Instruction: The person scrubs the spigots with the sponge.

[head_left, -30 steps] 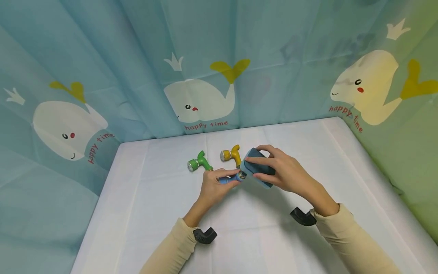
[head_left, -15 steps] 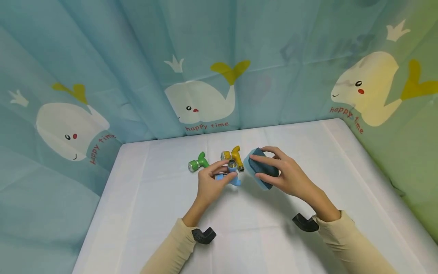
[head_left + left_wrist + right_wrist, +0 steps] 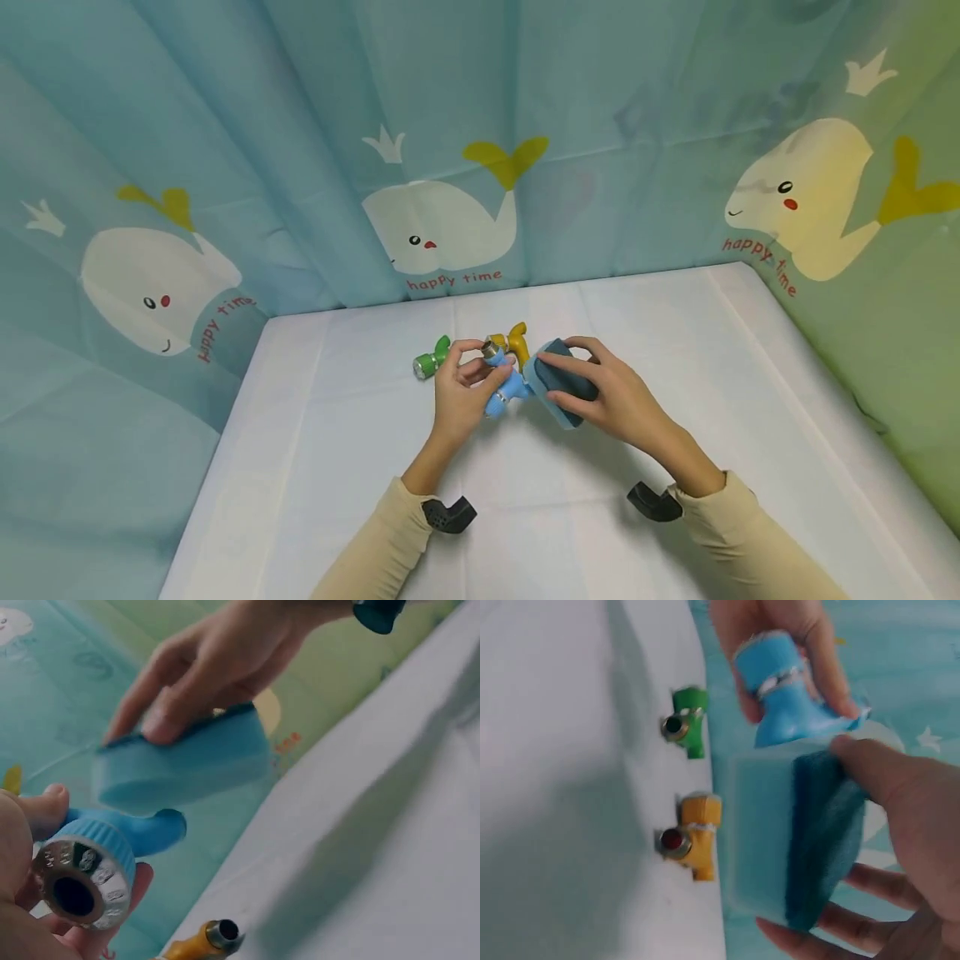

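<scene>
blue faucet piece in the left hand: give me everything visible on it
The small blue plastic-looking faucet has a ribbed blue collar with a silvery metal ring round a dark open bore, and a curved spout. The left hand grips it in the air above the white table, metal end tilted up and away. The blue sponge with a dark scouring face, held by the right hand, meets its spout end.

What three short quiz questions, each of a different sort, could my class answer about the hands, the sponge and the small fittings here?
1. True or false: the right hand holds the sponge.
2. Which fitting does the left hand hold? A green, B yellow, C blue.
3. Fill in: the green fitting and the yellow fitting lie on the white ____.

Key: 1 true. 2 C, the blue fitting. 3 table.
</scene>
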Available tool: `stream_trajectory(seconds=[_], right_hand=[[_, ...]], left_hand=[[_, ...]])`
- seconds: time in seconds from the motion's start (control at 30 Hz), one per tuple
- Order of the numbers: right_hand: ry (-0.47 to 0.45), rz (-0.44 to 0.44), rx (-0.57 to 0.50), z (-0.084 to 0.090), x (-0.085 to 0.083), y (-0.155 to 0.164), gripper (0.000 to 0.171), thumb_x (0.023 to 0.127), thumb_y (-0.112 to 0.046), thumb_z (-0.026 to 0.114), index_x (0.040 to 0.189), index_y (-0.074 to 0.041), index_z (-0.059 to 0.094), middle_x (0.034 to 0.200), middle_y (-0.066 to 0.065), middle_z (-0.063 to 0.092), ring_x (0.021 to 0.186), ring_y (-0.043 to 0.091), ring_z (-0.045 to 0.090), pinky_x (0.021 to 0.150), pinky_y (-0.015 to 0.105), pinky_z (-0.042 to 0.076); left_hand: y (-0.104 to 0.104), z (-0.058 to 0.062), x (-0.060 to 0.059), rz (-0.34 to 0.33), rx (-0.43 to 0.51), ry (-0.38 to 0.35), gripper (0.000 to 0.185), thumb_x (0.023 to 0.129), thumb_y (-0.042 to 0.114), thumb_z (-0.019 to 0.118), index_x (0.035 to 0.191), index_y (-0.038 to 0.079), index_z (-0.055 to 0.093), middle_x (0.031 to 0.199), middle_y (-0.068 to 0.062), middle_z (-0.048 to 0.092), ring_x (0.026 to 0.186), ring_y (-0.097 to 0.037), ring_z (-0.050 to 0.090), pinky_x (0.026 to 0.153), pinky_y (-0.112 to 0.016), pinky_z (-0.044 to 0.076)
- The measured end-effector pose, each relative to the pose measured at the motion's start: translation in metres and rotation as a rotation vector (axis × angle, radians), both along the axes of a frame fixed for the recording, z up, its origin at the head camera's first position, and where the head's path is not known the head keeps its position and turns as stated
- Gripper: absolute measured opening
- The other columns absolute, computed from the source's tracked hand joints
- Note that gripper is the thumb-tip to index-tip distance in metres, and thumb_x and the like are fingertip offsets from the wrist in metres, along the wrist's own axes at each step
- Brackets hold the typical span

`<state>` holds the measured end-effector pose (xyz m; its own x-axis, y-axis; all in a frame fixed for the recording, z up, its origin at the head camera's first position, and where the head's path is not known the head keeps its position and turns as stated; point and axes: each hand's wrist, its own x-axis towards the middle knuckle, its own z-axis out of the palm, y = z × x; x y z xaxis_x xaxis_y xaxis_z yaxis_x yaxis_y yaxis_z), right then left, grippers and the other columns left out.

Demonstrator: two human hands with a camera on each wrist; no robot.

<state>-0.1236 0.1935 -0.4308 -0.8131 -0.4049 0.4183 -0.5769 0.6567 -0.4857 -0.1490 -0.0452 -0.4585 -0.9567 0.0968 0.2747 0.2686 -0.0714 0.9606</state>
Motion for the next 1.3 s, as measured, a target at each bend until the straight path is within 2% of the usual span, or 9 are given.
stream_trajectory(seconds=[0.23,0.43,0.57,0.67,0.73,0.87,1.0,1.17,1.3], right_hand=[[0.0,-0.026,0.021,-0.004,0.002,0.009,0.053,0.087,-0.029,0.085,0.137,-0.024,0.068,0.139,0.017,0.054,0.097,0.028,0.066,0.071,0.041,0.058],[0.031,-0.108,-0.052,-0.007,0.005,0.05,0.054,0.082,-0.015,0.088,0.133,-0.016,0.071,0.133,0.022,0.057,0.102,0.037,0.067,0.074,0.05,0.059],[0.055,-0.138,-0.083,-0.009,0.011,0.072,0.056,0.079,-0.009,0.089,0.132,-0.014,0.071,0.131,0.022,0.058,0.102,0.038,0.067,0.073,0.053,0.058],[0.045,-0.173,-0.089,-0.011,0.018,0.085,0.056,0.079,-0.007,0.089,0.131,-0.013,0.071,0.131,0.022,0.058,0.095,0.035,0.068,0.068,0.049,0.059],[0.029,-0.196,-0.086,-0.014,0.023,0.093,0.054,0.08,-0.007,0.088,0.131,-0.012,0.071,0.131,0.022,0.058,0.091,0.034,0.069,0.066,0.043,0.06],[0.002,-0.22,-0.084,-0.02,0.03,0.103,0.054,0.081,-0.009,0.088,0.131,-0.012,0.071,0.131,0.022,0.057,0.087,0.03,0.07,0.064,0.033,0.059],[0.008,-0.244,-0.074,-0.025,0.036,0.111,0.054,0.081,-0.01,0.088,0.132,-0.012,0.071,0.131,0.022,0.058,0.084,0.028,0.07,0.064,0.033,0.059],[0.01,-0.285,-0.079,-0.029,0.044,0.122,0.054,0.08,-0.01,0.088,0.131,-0.011,0.071,0.131,0.02,0.059,0.081,0.024,0.066,0.061,0.029,0.055],[0.005,-0.304,-0.085,-0.03,0.049,0.13,0.055,0.08,-0.011,0.088,0.132,-0.012,0.07,0.131,0.02,0.059,0.081,0.022,0.063,0.061,0.026,0.053]], left_hand=[[0.003,0.005,-0.002,-0.065,0.095,-0.195,0.036,0.093,0.0,0.074,0.121,0.005,0.051,0.112,-0.027,0.072,0.096,-0.028,0.075,0.078,-0.031,0.061],[0.008,0.007,-0.007,-0.199,0.289,-0.488,0.046,0.098,0.004,0.069,0.134,0.006,0.042,0.132,-0.035,0.06,0.105,-0.036,0.072,0.072,-0.043,0.064],[0.008,0.007,-0.007,-0.306,0.311,-0.569,0.066,0.094,-0.007,0.067,0.149,0.007,0.033,0.141,-0.035,0.053,0.099,-0.025,0.071,0.072,-0.026,0.058],[0.011,0.004,-0.006,-0.352,0.202,-0.533,0.08,0.089,-0.012,0.069,0.156,0.008,0.031,0.135,-0.024,0.058,0.09,-0.017,0.066,0.07,-0.019,0.05],[0.015,0.002,-0.005,-0.332,0.101,-0.47,0.087,0.086,-0.01,0.074,0.159,0.01,0.032,0.126,-0.016,0.061,0.087,-0.013,0.062,0.066,-0.018,0.045],[0.022,0.0,-0.005,-0.291,0.035,-0.357,0.087,0.086,-0.009,0.075,0.16,0.011,0.034,0.118,-0.016,0.063,0.085,-0.017,0.067,0.072,-0.021,0.054],[0.029,-0.002,-0.007,-0.281,0.056,-0.311,0.075,0.089,-0.009,0.072,0.155,0.009,0.043,0.122,-0.026,0.064,0.091,-0.022,0.072,0.082,-0.029,0.06],[0.041,-0.007,-0.013,-0.224,-0.086,-0.187,0.05,0.09,0.001,0.077,0.138,0.002,0.063,0.123,-0.022,0.07,0.104,-0.02,0.067,0.071,-0.015,0.048],[0.053,-0.01,-0.02,-0.165,-0.181,-0.089,0.033,0.09,0.008,0.08,0.122,0.004,0.075,0.118,-0.014,0.073,0.076,-0.011,0.055,0.06,-0.015,0.039]])
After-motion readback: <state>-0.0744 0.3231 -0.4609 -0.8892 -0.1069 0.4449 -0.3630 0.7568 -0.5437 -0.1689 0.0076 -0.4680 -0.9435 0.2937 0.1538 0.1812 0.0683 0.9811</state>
